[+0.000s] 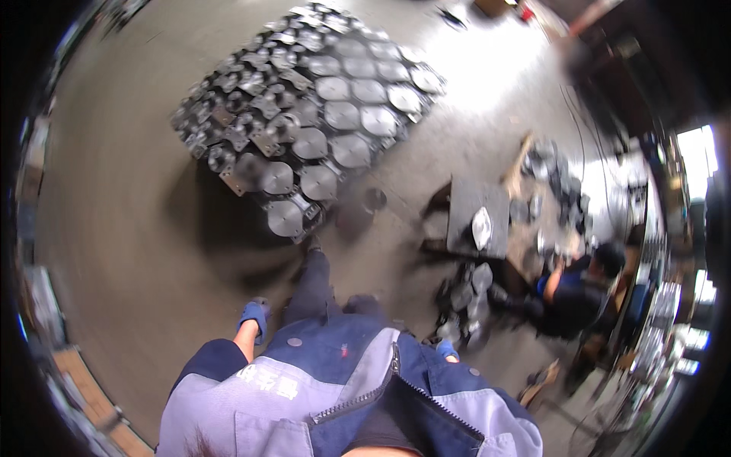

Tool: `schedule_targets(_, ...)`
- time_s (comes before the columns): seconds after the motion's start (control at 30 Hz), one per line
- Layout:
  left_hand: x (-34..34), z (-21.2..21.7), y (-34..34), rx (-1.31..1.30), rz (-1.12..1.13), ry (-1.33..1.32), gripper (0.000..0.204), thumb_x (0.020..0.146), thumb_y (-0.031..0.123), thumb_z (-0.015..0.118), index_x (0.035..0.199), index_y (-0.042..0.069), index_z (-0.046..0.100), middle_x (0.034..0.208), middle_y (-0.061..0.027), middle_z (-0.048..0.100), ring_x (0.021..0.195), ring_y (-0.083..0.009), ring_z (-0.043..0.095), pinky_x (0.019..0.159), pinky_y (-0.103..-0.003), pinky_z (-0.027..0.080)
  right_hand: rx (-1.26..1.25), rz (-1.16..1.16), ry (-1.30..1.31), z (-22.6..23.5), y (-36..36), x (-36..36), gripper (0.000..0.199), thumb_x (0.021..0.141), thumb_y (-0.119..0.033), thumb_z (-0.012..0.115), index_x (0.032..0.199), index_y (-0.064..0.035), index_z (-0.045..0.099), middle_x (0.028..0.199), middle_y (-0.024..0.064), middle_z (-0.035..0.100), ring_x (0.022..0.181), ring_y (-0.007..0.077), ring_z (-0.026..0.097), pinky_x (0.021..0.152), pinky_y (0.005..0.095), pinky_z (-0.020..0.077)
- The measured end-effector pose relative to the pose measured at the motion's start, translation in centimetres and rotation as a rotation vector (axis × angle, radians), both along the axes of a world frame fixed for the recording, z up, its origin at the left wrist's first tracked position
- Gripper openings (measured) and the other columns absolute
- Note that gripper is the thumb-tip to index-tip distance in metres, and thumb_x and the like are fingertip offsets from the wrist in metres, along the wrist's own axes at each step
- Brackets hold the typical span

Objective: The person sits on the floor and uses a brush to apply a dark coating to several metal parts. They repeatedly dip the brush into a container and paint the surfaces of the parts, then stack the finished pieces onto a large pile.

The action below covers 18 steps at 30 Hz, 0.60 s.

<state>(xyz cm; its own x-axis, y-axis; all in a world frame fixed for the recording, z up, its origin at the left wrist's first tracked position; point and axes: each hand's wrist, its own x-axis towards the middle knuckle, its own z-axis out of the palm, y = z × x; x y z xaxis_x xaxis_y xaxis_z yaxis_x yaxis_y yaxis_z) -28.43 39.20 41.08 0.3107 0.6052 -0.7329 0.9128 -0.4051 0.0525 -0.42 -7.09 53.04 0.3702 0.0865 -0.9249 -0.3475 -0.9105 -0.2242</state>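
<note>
My left hand (257,316), in a blue glove, hangs beside my left leg, away from any metal part. Only a little of my right hand (448,350), also blue-gloved, shows past my jacket. The fingers of both hands are too blurred or covered to read. In front of me, to the left, stands a large stack of machined metal parts (311,143), many with round shiny faces. Ahead of my foot is its near corner. Closer to my right hand, several loose metal parts (476,293) lie in a heap.
To the right, a low dark table (476,202) bears one shiny metal piece (482,228). A person (571,297) in dark clothes sits at a bench beyond, with metal parts (560,175) piled further back. Cables run over the floor at the upper right.
</note>
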Motion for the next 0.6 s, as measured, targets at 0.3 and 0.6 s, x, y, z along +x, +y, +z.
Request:
schedule_targets(0.3,3.6,-1.1,-4.2,-0.169,-0.358,0.025,0.039,0.088,0.036,0.051,0.108,0.008,0.07,0.11,-0.0204,0.067,0.1,-0.0398,0.064,0.088,-0.045,0.05,-0.2,-0.191,0.298,-2.8,-11.8,-12.2,0.033,0.087,-0.03,0.055,0.099,-0.0027,0.069,0.082,0.0139,0.073,0.073,0.0229,0.071,0.07,0.0366,0.054)
schedule_targets(0.6,8.7,-4.6,1.4,-0.329,-0.128,0.061,0.025,0.088,0.015,0.053,0.104,-0.001,0.065,0.084,-0.0164,0.066,0.077,-0.0256,0.069,0.066,-0.037,0.056,-0.05,-0.188,0.353,-7.8,-6.9,-15.9,0.027,0.086,-0.028,0.055,0.093,-0.0078,0.072,0.089,0.0121,0.073,0.079,0.0265,0.07,0.067,0.0375,0.0529)
